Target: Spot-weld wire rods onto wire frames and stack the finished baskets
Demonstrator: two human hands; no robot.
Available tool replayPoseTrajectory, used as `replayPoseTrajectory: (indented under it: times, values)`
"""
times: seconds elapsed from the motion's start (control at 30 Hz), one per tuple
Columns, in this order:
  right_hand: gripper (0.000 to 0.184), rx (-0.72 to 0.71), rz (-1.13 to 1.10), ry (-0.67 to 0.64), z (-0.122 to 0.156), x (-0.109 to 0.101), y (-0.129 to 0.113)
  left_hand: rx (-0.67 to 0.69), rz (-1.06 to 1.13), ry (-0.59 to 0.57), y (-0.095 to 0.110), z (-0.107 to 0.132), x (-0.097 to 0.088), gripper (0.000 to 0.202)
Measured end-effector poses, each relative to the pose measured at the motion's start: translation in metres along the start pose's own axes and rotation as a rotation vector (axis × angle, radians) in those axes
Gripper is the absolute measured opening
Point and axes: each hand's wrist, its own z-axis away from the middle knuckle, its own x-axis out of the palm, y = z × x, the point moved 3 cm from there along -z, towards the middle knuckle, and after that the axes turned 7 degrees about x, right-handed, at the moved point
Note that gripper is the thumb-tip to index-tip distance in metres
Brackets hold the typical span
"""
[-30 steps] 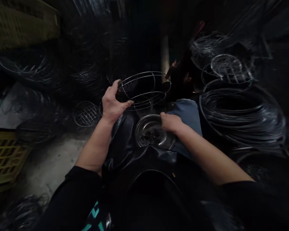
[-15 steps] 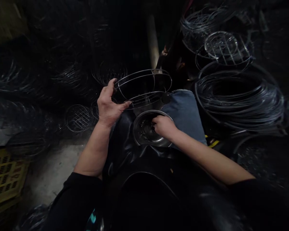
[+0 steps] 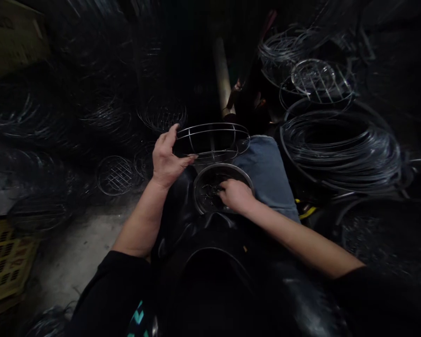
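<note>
A round wire frame (image 3: 212, 125), made of thin metal rings joined by short upright wires, is held at its left side by my left hand (image 3: 166, 157). The thumb lies at the lower ring and the fingers at the upper one. My right hand (image 3: 235, 194) reaches into a shiny metal bowl (image 3: 196, 192) in my lap, fingers pinched together. Small dark wire pieces (image 3: 210, 191) lie in the bowl by the fingertips; whether one is gripped I cannot make out. The wire frame hangs just beyond the bowl's far rim.
On the right sit a large coil of wire (image 3: 365, 164) and a round wire rack (image 3: 323, 82). Another round grid (image 3: 115, 175) lies at left, near dark stacks of wire rings. A yellow plastic crate (image 3: 10, 262) stands at lower left. A pole (image 3: 222, 70) rises ahead.
The wire frame has turned to a more level tilt and come down nearer the bowl. My right hand has moved slightly left and lower inside the bowl. The view has shifted a little.
</note>
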Motion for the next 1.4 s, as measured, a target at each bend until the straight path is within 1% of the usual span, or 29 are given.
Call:
replayPoseTrajectory:
  times: [0.07,0.17,0.27,0.33,0.4,0.43,0.47,0.5,0.53,0.6,0.63,0.67,0.7,0.73,0.8,0.83,0.9,0.97,1.03,1.1,1.17,1.27,1.33,1.4]
  values:
    - [0.030,0.020,0.038,-0.011,-0.002,0.016,-0.009,-0.005,-0.004,0.005,0.000,0.002,0.002,0.093]
    - [0.030,-0.031,0.047,-0.037,-0.002,0.029,-0.014,-0.019,0.006,0.025,-0.001,0.006,0.003,0.093]
    - [0.027,-0.097,0.038,-0.061,0.001,0.024,-0.009,-0.030,0.045,0.041,0.000,0.007,0.004,0.092]
    - [0.024,-0.144,0.014,-0.085,0.003,0.016,-0.003,-0.049,0.078,0.050,0.001,0.005,0.006,0.088]
    - [0.023,-0.186,-0.081,-0.079,0.005,0.006,0.005,-0.071,0.110,0.059,0.003,0.002,0.007,0.084]
    - [0.023,-0.206,-0.176,-0.042,0.006,0.000,0.011,-0.084,0.125,0.064,0.004,0.001,0.008,0.084]
    - [0.023,-0.223,-0.300,0.031,0.008,-0.007,0.019,-0.095,0.141,0.065,0.005,-0.001,0.009,0.084]
    - [0.021,-0.236,-0.434,0.141,0.009,-0.014,0.028,-0.105,0.161,0.063,0.006,-0.002,0.011,0.084]
    - [0.020,-0.244,-0.557,0.277,0.011,-0.021,0.040,-0.111,0.183,0.057,0.007,-0.002,0.012,0.083]
    - [0.018,-0.232,-0.723,0.545,0.016,-0.031,0.066,-0.119,0.224,0.039,0.009,-0.002,0.017,0.080]
    - [0.017,-0.221,-0.763,0.634,0.017,-0.032,0.077,-0.123,0.238,0.032,0.010,-0.002,0.019,0.078]
    - [0.015,-0.212,-0.789,0.674,0.018,-0.033,0.087,-0.127,0.248,0.028,0.011,-0.002,0.020,0.076]
    - [0.014,-0.200,-0.818,0.677,0.018,-0.032,0.095,-0.134,0.255,0.029,0.012,-0.003,0.022,0.075]
    - [0.013,-0.187,-0.859,0.653,0.018,-0.031,0.100,-0.138,0.264,0.032,0.014,-0.004,0.022,0.073]
    - [0.013,-0.139,-0.975,0.603,0.016,-0.031,0.107,-0.139,0.296,0.060,0.017,-0.008,0.021,0.072]
    - [0.015,-0.107,-1.041,0.614,0.015,-0.033,0.110,-0.140,0.319,0.081,0.018,-0.010,0.020,0.072]
    - [0.020,-0.054,-1.162,0.701,0.015,-0.043,0.114,-0.167,0.388,0.131,0.018,-0.015,0.018,0.073]
    - [0.023,-0.019,-1.248,0.810,0.014,-0.055,0.118,-0.262,0.500,0.182,0.013,-0.018,0.020,0.076]
    - [0.026,0.004,-1.314,0.858,0.010,-0.064,0.122,-0.410,0.660,0.243,0.002,-0.018,0.027,0.078]
    - [0.029,0.023,-1.374,0.859,0.002,-0.068,0.125,-0.537,0.833,0.311,-0.010,-0.016,0.039,0.077]
    - [0.030,0.038,-1.419,0.848,-0.008,-0.068,0.125,-0.593,0.978,0.356,-0.020,-0.014,0.052,0.075]
    - [0.032,0.075,-1.493,0.838,-0.027,-0.067,0.123,-0.623,1.102,0.380,-0.029,-0.015,0.066,0.073]
    - [0.035,0.094,-1.566,0.830,-0.038,-0.067,0.120,-0.665,1.145,0.396,-0.033,-0.017,0.070,0.073]
    - [0.037,0.110,-1.626,0.815,-0.048,-0.070,0.115,-0.744,1.173,0.403,-0.036,-0.020,0.071,0.073]
